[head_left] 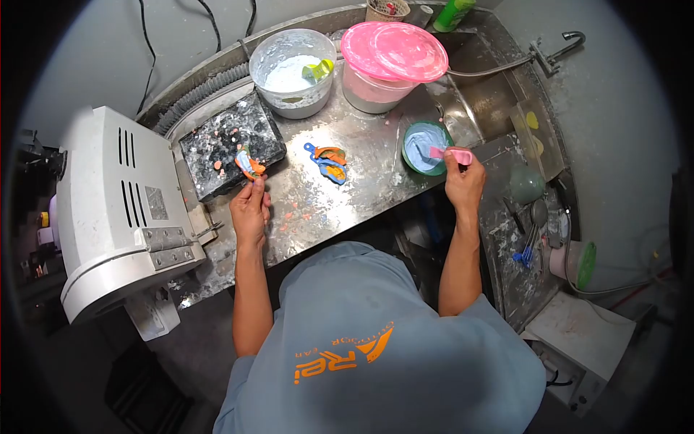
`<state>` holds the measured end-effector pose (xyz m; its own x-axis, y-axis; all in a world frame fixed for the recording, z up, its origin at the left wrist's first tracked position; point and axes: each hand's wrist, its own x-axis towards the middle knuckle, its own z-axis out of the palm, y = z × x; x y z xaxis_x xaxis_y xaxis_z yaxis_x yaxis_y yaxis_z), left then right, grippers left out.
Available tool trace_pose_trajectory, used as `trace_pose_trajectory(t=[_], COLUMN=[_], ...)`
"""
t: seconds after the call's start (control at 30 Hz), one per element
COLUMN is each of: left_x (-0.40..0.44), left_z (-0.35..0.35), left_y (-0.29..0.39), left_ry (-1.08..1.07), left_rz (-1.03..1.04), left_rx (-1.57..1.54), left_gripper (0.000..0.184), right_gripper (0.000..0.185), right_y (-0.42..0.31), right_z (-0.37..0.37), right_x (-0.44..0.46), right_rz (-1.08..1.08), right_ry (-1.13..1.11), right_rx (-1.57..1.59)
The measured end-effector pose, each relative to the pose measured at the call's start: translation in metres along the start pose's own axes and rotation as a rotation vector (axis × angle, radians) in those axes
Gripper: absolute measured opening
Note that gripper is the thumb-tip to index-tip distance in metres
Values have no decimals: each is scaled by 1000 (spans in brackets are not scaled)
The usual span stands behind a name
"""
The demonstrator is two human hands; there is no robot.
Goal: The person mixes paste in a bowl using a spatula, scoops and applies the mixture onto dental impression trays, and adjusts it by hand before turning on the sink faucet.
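My left hand (249,213) pinches the end of a small dental impression tray (249,165) with orange material and some pale mix in it. It is held at the near right side of a black block (206,148), spattered with white and strewn with pinkish crumbs. My right hand (465,182) is closed on a pink spatula (461,156), its blade in light blue paste (425,139). That paste fills a green mixing bowl (434,172) at the counter's right. Between my hands lie blue impression trays (332,170) with orange material.
Behind stand a clear tub of white powder (278,98) with a yellow-green scoop (318,70) and a pink-lidded tub (372,94). A steel sink (470,108) is at right. A white machine (123,181) stands left. Tools with blue handles (526,253) lie on the right.
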<state>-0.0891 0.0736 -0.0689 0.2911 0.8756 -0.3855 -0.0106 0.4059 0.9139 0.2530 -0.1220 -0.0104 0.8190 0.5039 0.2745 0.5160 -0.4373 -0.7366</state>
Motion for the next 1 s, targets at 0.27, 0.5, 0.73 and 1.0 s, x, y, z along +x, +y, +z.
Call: trace_pose_trajectory(t=[0.27,0.5,0.73,1.0], left_x=[-3,-1,-2,-1], left_z=[1,1,-1,0], left_y=[3,2,2,4], left_ry=[26,13,34,13], left_rz=[0,21,8,4], left_rx=[-28,-43,-48,-67], left_gripper=[35,34,35,34], right_gripper=[18,19,21,15], right_y=[38,26,37,46], right_z=[8,3,9,10], right_x=[-1,-5,-7,-8], right_rz=[253,74,309,323], right_ry=[-78,-108,-89,-91], right_rx=[266,64,381,433])
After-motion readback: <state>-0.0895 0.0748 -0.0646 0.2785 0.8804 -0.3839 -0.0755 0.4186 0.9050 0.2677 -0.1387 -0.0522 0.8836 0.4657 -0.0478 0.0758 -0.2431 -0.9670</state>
